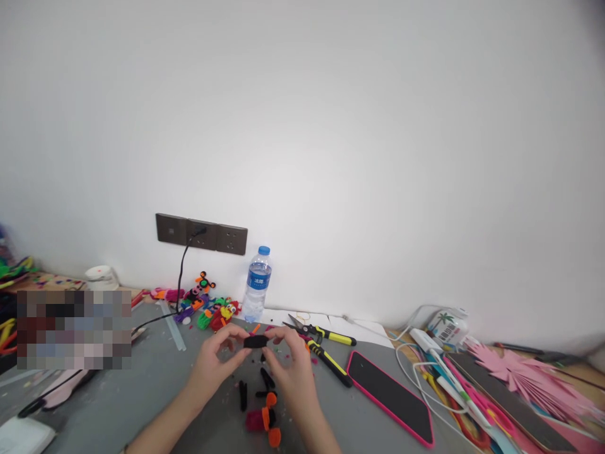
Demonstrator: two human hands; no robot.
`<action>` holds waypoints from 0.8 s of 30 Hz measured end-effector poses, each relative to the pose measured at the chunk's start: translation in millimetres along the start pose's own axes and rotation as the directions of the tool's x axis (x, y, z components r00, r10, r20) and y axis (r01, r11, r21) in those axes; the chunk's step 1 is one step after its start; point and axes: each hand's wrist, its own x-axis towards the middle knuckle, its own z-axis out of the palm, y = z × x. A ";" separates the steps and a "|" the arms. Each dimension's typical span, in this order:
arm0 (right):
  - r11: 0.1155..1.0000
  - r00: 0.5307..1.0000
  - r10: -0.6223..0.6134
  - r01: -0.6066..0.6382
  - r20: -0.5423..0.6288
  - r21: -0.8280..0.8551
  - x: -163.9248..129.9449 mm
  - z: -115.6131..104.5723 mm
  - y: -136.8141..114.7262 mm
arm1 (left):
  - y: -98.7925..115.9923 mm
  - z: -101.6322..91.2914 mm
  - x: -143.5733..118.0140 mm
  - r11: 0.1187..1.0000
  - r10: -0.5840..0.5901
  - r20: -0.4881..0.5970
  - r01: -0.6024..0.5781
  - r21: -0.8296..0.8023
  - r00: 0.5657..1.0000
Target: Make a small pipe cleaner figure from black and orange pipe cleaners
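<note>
Between the fingertips of my left hand (pixel 221 354) and my right hand (pixel 292 362) is a short black fuzzy piece (pixel 256 342), which looks like chenille stem. Each hand pinches one end of it above the grey mat (pixel 174 403). Below my hands lie loose black fuzzy pieces (pixel 242 395). Near my right wrist sits a small fuzzy figure part (pixel 258 420) in magenta, orange and black. Cutting pliers (pixel 331 362) with yellow and black handles lie spread just right of my right hand.
A water bottle (pixel 258 284) stands against the wall, beside several colourful fuzzy figures (pixel 220 312). On the right are a pink-edged phone (pixel 392 397), white cables (pixel 416 372) and pink folded paper (pixel 529 378). A black cord (pixel 180 277) hangs from the wall socket (pixel 201 233).
</note>
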 end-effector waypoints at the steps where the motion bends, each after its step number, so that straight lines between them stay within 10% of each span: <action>1: 1.000 1.000 0.010 -0.010 -0.002 0.005 -0.1 0.1 0.5 | -0.3 -0.5 -0.3 1.000 -0.001 0.002 0.001 -0.007 1.000; 24: 0.996 0.999 0.030 -0.033 0.038 0.078 2.8 -2.7 -5.2 | 9.6 0.7 1.2 0.994 -0.011 -0.008 0.010 -0.107 1.000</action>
